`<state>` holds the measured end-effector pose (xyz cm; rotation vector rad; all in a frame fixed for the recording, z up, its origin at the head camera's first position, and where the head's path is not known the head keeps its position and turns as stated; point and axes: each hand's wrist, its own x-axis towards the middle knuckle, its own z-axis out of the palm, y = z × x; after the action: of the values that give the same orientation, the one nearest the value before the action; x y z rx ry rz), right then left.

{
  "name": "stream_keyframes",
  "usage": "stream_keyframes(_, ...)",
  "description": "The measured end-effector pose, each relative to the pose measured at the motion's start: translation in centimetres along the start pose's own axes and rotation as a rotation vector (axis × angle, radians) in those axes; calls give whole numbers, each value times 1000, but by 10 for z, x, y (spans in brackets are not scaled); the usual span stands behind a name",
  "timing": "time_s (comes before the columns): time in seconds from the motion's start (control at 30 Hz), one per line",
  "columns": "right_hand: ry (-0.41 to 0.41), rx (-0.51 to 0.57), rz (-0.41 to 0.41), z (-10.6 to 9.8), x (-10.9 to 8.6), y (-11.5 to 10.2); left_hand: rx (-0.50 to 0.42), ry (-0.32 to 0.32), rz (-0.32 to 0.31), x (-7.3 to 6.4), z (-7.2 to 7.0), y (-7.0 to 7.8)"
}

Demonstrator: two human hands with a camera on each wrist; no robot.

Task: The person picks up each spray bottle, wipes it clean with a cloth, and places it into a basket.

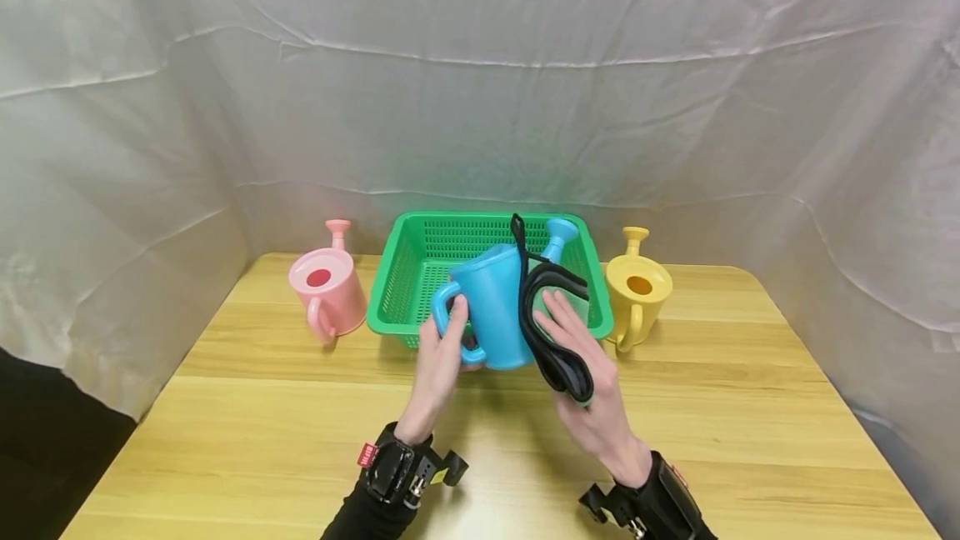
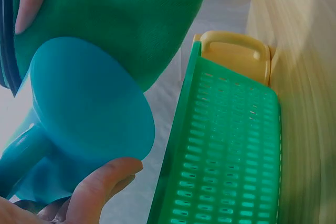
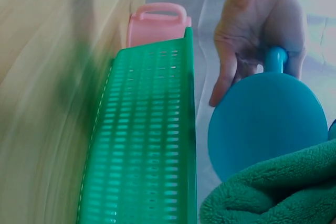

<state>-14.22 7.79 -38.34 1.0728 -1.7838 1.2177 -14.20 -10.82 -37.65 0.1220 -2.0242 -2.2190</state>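
A blue watering can (image 1: 491, 307) is held up over the near side of a green basket, tilted with its spout toward the far right. My left hand (image 1: 441, 357) grips it by the handle, thumb on top. Against the can's right side, my right hand (image 1: 592, 386) holds a folded green cloth (image 3: 278, 187) with black edging and a hanging loop. The fingers lie over the cloth, and its fuzzy green face shows close to the can in both wrist views. The can's flat bottom (image 2: 94, 93) faces the left wrist camera.
The green plastic basket (image 1: 382, 307) with slotted walls stands at the back of the wooden table (image 1: 262, 440). To its left is a pink watering can (image 1: 341, 298); to its right, a yellow one (image 1: 654, 298). A pale sheet (image 1: 480, 123) hangs behind.
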Motion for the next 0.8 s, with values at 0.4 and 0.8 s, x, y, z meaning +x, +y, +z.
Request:
stream_keyframes(0.4, 2, 22, 12, 5, 20, 3, 25, -3, 26, -1, 5, -6)
stream_keyframes(0.8, 51, 32, 31, 2, -3, 4, 95, 36, 68, -3, 6, -6)
